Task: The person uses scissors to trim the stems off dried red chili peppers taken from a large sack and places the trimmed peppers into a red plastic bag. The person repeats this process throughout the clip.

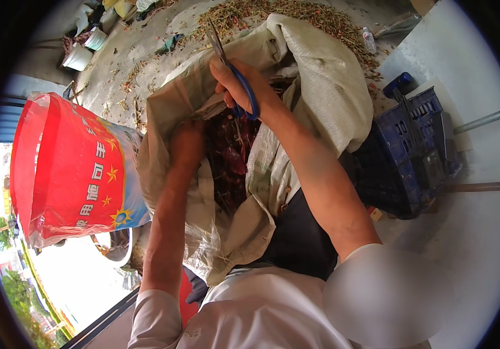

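Note:
A wide woven sack (331,81), off-white, stands open in front of my lap with its rim rolled outward. Dark red dried pods (229,163), seemingly chillies with stems, fill its inside. Over the sack's far part, my right hand (238,87) grips blue-handled scissors (250,103), their metal blades pointing up and away. My left hand (189,142) reaches inside the sack's left wall, beside the pods. Motion blurs that hand and its fingers are hidden, so whether it holds anything does not show.
To the left stands a red printed bag (70,168). A dark blue plastic crate (404,151) sits at the right by a pale wall. Beyond the sack, a pile of stem scraps (320,23) covers the floor near a clear bottle (369,41). White buckets (78,57) stand far left.

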A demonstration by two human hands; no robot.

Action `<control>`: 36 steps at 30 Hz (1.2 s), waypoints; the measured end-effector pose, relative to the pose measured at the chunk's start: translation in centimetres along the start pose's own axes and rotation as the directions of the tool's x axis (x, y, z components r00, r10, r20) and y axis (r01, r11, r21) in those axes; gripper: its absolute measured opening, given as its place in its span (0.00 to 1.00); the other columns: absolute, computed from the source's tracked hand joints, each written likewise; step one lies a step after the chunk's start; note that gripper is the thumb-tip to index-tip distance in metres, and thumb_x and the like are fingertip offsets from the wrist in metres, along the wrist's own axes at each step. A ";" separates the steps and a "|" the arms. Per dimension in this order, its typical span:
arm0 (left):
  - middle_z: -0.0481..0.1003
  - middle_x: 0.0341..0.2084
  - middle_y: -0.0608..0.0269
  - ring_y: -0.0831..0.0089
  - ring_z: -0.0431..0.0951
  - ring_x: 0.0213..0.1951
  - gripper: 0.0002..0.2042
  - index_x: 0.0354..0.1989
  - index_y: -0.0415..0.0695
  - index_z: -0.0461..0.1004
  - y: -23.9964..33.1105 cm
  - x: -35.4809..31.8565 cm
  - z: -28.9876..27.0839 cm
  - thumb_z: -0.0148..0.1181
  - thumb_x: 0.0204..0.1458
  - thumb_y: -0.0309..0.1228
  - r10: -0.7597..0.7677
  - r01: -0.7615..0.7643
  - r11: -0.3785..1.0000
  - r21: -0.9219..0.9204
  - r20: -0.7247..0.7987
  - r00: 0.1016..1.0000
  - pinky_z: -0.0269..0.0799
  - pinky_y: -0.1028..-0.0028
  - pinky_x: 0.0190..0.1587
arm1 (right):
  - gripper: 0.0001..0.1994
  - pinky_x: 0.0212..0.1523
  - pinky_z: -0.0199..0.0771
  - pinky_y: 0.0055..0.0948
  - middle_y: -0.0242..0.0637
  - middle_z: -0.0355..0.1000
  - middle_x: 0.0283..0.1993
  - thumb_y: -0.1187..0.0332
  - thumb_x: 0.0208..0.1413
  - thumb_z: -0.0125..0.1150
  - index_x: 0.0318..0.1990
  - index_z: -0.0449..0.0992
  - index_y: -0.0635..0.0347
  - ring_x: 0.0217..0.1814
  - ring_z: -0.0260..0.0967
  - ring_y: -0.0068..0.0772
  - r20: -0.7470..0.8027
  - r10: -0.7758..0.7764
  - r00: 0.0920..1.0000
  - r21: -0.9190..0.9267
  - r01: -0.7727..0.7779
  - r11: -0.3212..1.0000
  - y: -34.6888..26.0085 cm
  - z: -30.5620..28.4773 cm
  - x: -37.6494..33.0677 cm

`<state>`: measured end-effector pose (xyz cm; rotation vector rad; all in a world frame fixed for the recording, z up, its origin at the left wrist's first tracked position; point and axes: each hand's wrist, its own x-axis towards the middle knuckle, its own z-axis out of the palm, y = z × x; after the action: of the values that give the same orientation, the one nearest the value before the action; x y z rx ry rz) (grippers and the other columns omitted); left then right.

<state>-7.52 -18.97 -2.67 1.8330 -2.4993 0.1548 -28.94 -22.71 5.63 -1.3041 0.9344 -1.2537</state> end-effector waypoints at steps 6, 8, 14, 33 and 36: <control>0.75 0.33 0.50 0.55 0.78 0.33 0.09 0.41 0.41 0.73 -1.4 -0.3 -0.3 0.55 0.51 0.26 0.042 -0.081 0.980 -0.179 -0.209 0.977 0.75 0.60 0.37 | 0.38 0.16 0.62 0.25 0.28 0.60 0.12 0.26 0.52 0.46 0.20 0.67 0.58 0.15 0.64 0.23 0.026 -0.014 1.000 -0.069 0.015 0.998 0.3 0.1 0.1; 0.75 0.31 0.54 0.61 0.77 0.30 0.10 0.43 0.41 0.73 -1.0 -1.1 -2.0 0.54 0.53 0.25 -0.224 0.218 0.725 -0.654 0.075 0.972 0.74 0.64 0.34 | 0.37 0.16 0.61 0.26 0.28 0.60 0.12 0.26 0.53 0.46 0.20 0.67 0.57 0.15 0.63 0.22 0.039 -0.032 0.999 -0.080 0.035 0.996 0.5 -0.1 0.1; 0.76 0.31 0.60 0.73 0.73 0.29 0.14 0.48 0.36 0.73 -0.1 -3.4 -6.9 0.49 0.54 0.20 -0.227 0.245 -0.494 -0.834 0.396 0.890 0.70 0.76 0.31 | 0.34 0.24 0.67 0.31 0.33 0.65 0.16 0.32 0.53 0.55 0.23 0.71 0.60 0.21 0.67 0.27 0.047 -0.018 0.999 -0.227 0.028 0.973 0.9 -0.1 0.2; 0.76 0.43 0.64 0.74 0.76 0.48 0.19 0.52 0.37 0.73 5.6 -0.9 -9.5 0.63 0.48 0.17 -0.271 -0.055 0.554 -0.831 -0.242 0.932 0.73 0.72 0.50 | 0.29 0.19 0.65 0.22 0.27 0.68 0.22 0.38 0.60 0.52 0.31 0.71 0.61 0.20 0.64 0.18 0.188 0.195 0.963 0.008 -0.200 0.980 1.2 2.1 -0.8; 0.75 0.41 0.63 0.76 0.76 0.45 0.18 0.51 0.36 0.72 5.8 -1.1 -10.0 0.61 0.49 0.18 -0.266 -0.008 0.602 -0.799 -0.210 0.941 0.73 0.73 0.48 | 0.31 0.19 0.65 0.21 0.27 0.68 0.23 0.36 0.60 0.50 0.31 0.71 0.61 0.20 0.64 0.18 0.258 0.207 0.944 0.070 -0.232 0.970 1.5 2.5 -1.4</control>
<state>-13.05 -15.20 6.85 1.4213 -1.7288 -0.5549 -26.51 -21.15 4.17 -1.2092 0.8026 -0.9272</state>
